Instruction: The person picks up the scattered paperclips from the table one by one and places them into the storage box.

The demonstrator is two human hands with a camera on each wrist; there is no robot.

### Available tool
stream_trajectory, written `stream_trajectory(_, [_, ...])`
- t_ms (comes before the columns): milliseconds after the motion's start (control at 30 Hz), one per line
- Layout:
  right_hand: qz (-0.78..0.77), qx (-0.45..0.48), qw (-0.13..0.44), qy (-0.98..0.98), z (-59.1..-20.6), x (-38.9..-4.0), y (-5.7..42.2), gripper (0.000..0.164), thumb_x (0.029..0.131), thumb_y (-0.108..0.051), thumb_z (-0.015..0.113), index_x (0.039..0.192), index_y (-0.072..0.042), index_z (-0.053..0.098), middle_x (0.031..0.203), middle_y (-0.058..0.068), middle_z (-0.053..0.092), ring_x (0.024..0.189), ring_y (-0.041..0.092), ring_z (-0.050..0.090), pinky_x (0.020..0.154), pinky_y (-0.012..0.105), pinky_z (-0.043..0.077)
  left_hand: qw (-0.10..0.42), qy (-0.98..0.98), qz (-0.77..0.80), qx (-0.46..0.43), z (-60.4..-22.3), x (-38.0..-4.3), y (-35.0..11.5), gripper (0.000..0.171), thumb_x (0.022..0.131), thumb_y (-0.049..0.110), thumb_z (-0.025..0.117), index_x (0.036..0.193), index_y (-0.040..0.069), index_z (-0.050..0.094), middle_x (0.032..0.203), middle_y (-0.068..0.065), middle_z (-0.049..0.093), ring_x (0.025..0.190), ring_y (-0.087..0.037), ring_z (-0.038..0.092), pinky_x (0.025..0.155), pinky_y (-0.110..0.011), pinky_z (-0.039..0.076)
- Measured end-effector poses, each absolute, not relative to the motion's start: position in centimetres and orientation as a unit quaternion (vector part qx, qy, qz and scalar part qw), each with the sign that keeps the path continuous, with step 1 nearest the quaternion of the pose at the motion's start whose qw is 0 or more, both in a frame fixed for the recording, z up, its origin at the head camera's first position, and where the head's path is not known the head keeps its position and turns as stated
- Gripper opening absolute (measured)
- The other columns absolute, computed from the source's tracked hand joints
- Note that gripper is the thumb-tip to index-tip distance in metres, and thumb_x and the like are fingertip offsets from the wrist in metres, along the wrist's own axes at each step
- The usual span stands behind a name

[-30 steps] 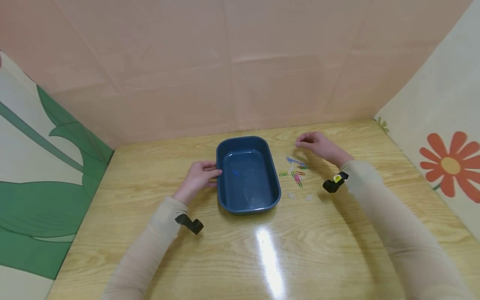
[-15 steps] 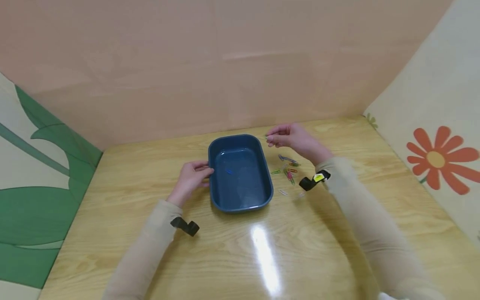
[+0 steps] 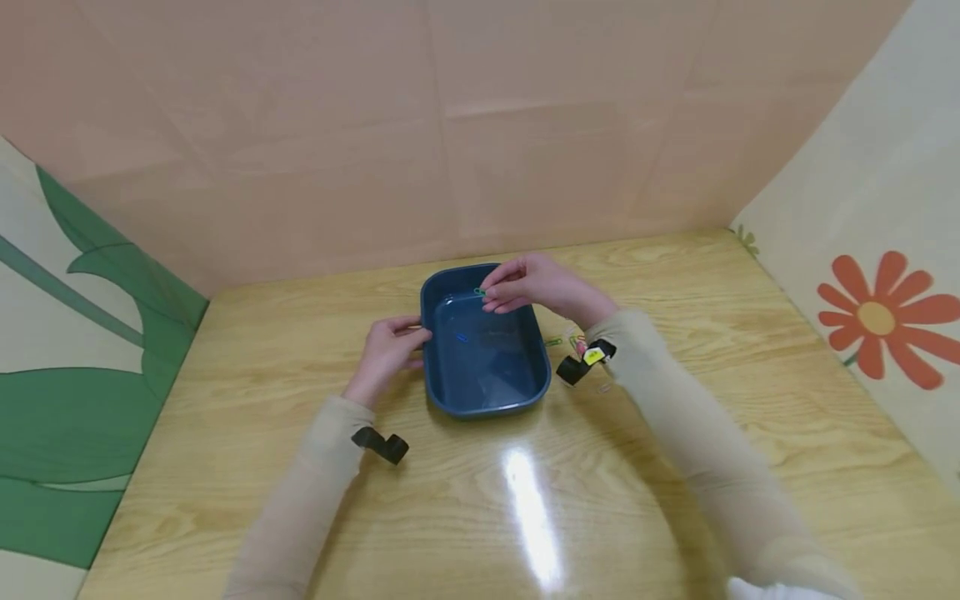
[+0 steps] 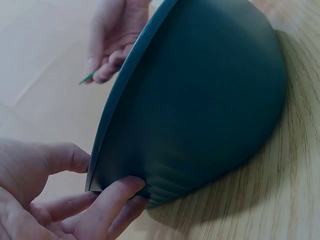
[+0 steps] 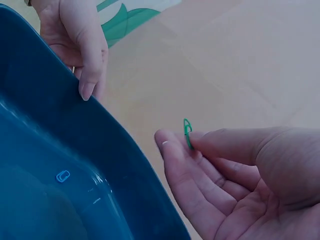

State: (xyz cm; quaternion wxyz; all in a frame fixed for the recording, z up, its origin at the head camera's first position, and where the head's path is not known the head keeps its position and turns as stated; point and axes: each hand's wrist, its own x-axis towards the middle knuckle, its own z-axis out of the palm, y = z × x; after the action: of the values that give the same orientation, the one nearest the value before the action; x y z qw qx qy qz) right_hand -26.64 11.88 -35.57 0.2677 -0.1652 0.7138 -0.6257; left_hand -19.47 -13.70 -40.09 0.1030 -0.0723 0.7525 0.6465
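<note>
My left hand [image 3: 386, 354] holds the left rim of a dark blue rectangular tub [image 3: 491, 379], thumb over the edge and fingers against the outer wall. Between thumb and fingertip, my right hand [image 3: 536, 287] pinches a green paper clip [image 5: 188, 133] above the far right part of the tub. A single blue paper clip [image 5: 63, 176] lies on the tub's floor. To the right of the tub, a yellow-green paper clip [image 3: 553, 342] and a pink one [image 3: 579, 345] lie on the table, with others partly hidden by my right wrist.
A pale clip [image 3: 604, 388] lies near the right sleeve. The wooden table [image 3: 360, 517] meets a pink sheet [image 3: 337, 167] behind, and printed panels with leaves and a flower [image 3: 876, 318] stand at both sides. Dark camera mounts stick out from both wrists.
My right hand has travelled left from beyond the loose clips to above the tub, carrying the green paper clip. The left hand keeps its hold on the rim.
</note>
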Motion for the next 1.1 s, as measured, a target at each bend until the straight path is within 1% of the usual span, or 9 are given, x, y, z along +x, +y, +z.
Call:
stream_trajectory(133, [-0.613, -0.151, 0.285, 0.721, -35.8, -27.3, 10.7, 0.025, 0.091, -0.004, 0.064, 0.111, 0.010, 0.062, 0.101, 0.024, 0.068, 0.096, 0.035, 0.066, 0.084, 0.046, 0.054, 0.104, 0.744, 0.655, -0.077, -40.4, -19.5, -13.7, 0.040, 0.090, 0.008, 0.063, 0.129, -0.001, 0.057, 0.116, -0.019, 0.063, 0.091, -0.021, 0.066, 0.070, -0.033, 0.059])
stream_trajectory(267, [-0.595, -0.139, 0.300, 0.733, -36.3, -27.8, 9.6, 0.025, 0.090, -0.003, 0.064, 0.111, 0.010, 0.063, 0.099, 0.022, 0.069, 0.093, 0.032, 0.067, 0.082, 0.042, 0.055, 0.101, 0.739, 0.661, -0.082, -40.7, -19.4, -13.8, 0.041, 0.090, 0.008, 0.063, 0.129, -0.001, 0.056, 0.116, -0.021, 0.063, 0.089, -0.020, 0.066, 0.071, -0.035, 0.059])
stream_trajectory(433, [-0.572, -0.134, 0.322, 0.742, -37.0, -28.3, 8.0, 0.023, 0.090, 0.001, 0.062, 0.110, 0.013, 0.062, 0.096, 0.023, 0.069, 0.097, 0.040, 0.064, 0.085, 0.046, 0.053, 0.097, 0.736, 0.665, -0.081, -40.9, -19.4, -13.8, 0.041, 0.090, 0.008, 0.063, 0.129, -0.003, 0.056, 0.117, -0.023, 0.063, 0.089, -0.021, 0.066, 0.070, -0.034, 0.059])
stream_trajectory(567, [-0.531, -0.135, 0.337, 0.766, -37.4, -28.4, 6.9, 0.021, 0.090, 0.003, 0.060, 0.109, 0.012, 0.063, 0.093, 0.022, 0.069, 0.093, 0.038, 0.066, 0.084, 0.046, 0.054, 0.107, 0.730, 0.670, -0.079, -40.6, -19.4, -13.7, 0.042, 0.091, 0.007, 0.062, 0.131, -0.003, 0.054, 0.119, -0.024, 0.061, 0.094, -0.025, 0.065, 0.072, -0.034, 0.058])
stream_trajectory(633, [-0.503, -0.131, 0.336, 0.786, -37.5, -28.4, 6.5, 0.019, 0.090, 0.003, 0.060, 0.107, 0.011, 0.064, 0.093, 0.023, 0.069, 0.090, 0.036, 0.067, 0.081, 0.045, 0.056, 0.109, 0.731, 0.669, -0.079, -40.5, -19.3, -13.6, 0.042, 0.091, 0.008, 0.062, 0.131, -0.003, 0.054, 0.119, -0.023, 0.061, 0.095, -0.025, 0.065, 0.072, -0.034, 0.058])
stream_trajectory(767, [-0.451, -0.128, 0.324, 0.822, -37.9, -28.3, 6.3, 0.018, 0.089, 0.004, 0.061, 0.105, 0.008, 0.064, 0.093, 0.021, 0.070, 0.090, 0.036, 0.067, 0.076, 0.041, 0.058, 0.103, 0.731, 0.670, -0.080, -40.8, -19.3, -13.4, 0.040, 0.091, 0.007, 0.062, 0.129, -0.003, 0.056, 0.118, -0.023, 0.062, 0.094, -0.026, 0.065, 0.069, -0.033, 0.059])
stream_trajectory(867, [-0.450, -0.121, 0.314, 0.827, -38.1, -28.3, 6.6, 0.017, 0.088, 0.004, 0.062, 0.105, 0.007, 0.063, 0.093, 0.020, 0.070, 0.089, 0.034, 0.068, 0.076, 0.042, 0.058, 0.103, 0.727, 0.674, -0.079, -40.8, -19.3, -13.2, 0.040, 0.091, 0.006, 0.062, 0.129, -0.004, 0.056, 0.118, -0.024, 0.062, 0.096, -0.030, 0.065, 0.070, -0.033, 0.059])
stream_trajectory(1100, [-0.482, -0.138, 0.298, 0.812, -37.3, -28.1, 7.3, 0.026, 0.093, 0.002, 0.054, 0.118, 0.009, 0.056, 0.095, 0.020, 0.070, 0.087, 0.031, 0.068, 0.082, 0.047, 0.055, 0.106, 0.733, 0.667, -0.086, -40.8, -19.2, -13.3, 0.040, 0.091, 0.008, 0.062, 0.129, -0.003, 0.056, 0.117, -0.022, 0.063, 0.094, -0.028, 0.065, 0.072, -0.037, 0.059])
